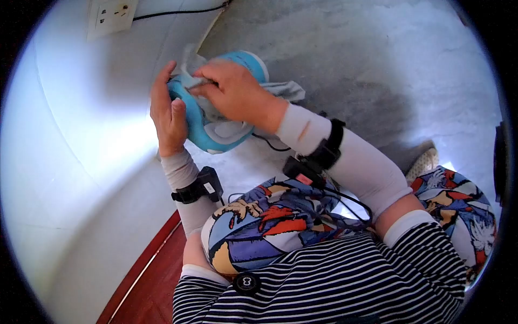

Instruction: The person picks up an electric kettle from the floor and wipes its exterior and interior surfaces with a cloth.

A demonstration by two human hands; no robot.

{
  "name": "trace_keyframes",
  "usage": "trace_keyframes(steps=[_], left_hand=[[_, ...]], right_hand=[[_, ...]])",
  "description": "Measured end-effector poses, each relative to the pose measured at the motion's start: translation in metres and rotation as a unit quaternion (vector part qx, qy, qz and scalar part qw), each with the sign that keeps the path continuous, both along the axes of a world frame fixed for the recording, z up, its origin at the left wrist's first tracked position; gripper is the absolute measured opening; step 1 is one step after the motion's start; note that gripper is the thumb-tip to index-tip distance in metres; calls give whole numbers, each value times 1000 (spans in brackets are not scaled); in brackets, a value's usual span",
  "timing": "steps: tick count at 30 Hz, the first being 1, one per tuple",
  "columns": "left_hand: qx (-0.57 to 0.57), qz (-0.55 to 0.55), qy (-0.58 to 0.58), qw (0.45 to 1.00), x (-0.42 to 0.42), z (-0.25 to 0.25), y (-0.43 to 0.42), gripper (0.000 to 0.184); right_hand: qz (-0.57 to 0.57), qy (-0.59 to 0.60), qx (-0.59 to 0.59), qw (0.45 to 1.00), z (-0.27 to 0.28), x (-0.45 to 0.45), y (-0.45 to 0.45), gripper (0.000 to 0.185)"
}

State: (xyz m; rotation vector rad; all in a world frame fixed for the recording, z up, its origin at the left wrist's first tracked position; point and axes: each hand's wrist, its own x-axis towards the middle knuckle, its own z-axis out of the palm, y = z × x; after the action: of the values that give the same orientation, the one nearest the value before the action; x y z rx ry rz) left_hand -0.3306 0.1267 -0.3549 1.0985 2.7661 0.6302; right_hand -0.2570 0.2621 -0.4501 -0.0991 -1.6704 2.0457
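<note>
A light-blue and white rounded object (pixel 195 128) stands in front of me near the wall; its exact kind is unclear. My right hand (pixel 234 89) is closed on a pale grey cloth (pixel 288 90) and presses it against the upper part of the object. Some of the cloth sticks up beyond my fingers, and more of it hangs out to the right. Against the object's left side rests my left hand (pixel 170 116), its fingers stretched upward and thumb apart. Both hands and the cloth hide much of the blue surface.
A white wall (pixel 70 135) rises close on the left, with a socket (pixel 112 17) and a black cable (pixel 181 13) at the top. Another dark cord (pixel 271 143) lies by the object on the grey floor (pixel 345 48). Something red (pixel 156 286) is at lower left.
</note>
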Motion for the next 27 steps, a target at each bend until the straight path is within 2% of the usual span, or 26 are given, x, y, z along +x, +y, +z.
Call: trace_keyframes(steps=[1, 3, 5, 6, 8, 10, 11, 13, 14, 16, 17, 19, 22, 23, 25, 27], left_hand=[[0, -3, 3, 1000, -2, 2, 2, 85], [-18, -17, 22, 999, -3, 4, 4, 89], [-12, -11, 17, 1000, -4, 5, 7, 91], [-7, -1, 5, 1000, -3, 3, 6, 92], [0, 6, -4, 1000, -3, 0, 4, 93], [8, 11, -14, 1000, -3, -3, 4, 94], [6, 14, -14, 1000, -2, -3, 4, 95], [0, 18, -17, 1000, 2, -3, 1, 95], [2, 7, 0, 1000, 1, -3, 2, 95], [4, -4, 20, 1000, -2, -1, 4, 96], [0, -6, 20, 1000, -3, -1, 5, 96], [-4, -9, 26, 1000, -4, 1, 7, 96], [-4, 0, 14, 1000, -3, 0, 8, 96], [-4, -1, 6, 1000, -3, 1, 9, 97], [-8, 2, -9, 1000, -1, -1, 8, 97], [-11, -6, 11, 1000, -1, 2, 6, 99]], right_hand=[[-3, 3, 0, 1000, -9, -8, 2, 20], [-36, -76, 118, 989, -45, -31, 5, 22], [103, -254, 15, 962, -66, -26, 29, 21], [103, -254, 17, 962, -69, -20, 33, 21], [81, -287, 122, 947, -69, -4, 29, 20], [49, -148, 78, 985, -37, 14, 15, 20], [51, -150, 77, 984, -20, 14, 11, 20], [23, -37, 16, 999, 11, 10, 4, 22], [24, -36, 15, 999, 8, 0, 2, 22], [-1, -97, 112, 989, -11, -32, 5, 25], [-2, -95, 112, 989, -19, -38, 11, 25], [90, -196, 190, 958, -36, -40, 28, 26], [56, -164, 208, 963, -39, -22, 26, 28], [56, -165, 208, 962, -29, -16, 22, 28], [15, -49, 43, 998, -1, -9, 9, 28], [7, -56, 50, 997, 0, -25, 1, 28]])
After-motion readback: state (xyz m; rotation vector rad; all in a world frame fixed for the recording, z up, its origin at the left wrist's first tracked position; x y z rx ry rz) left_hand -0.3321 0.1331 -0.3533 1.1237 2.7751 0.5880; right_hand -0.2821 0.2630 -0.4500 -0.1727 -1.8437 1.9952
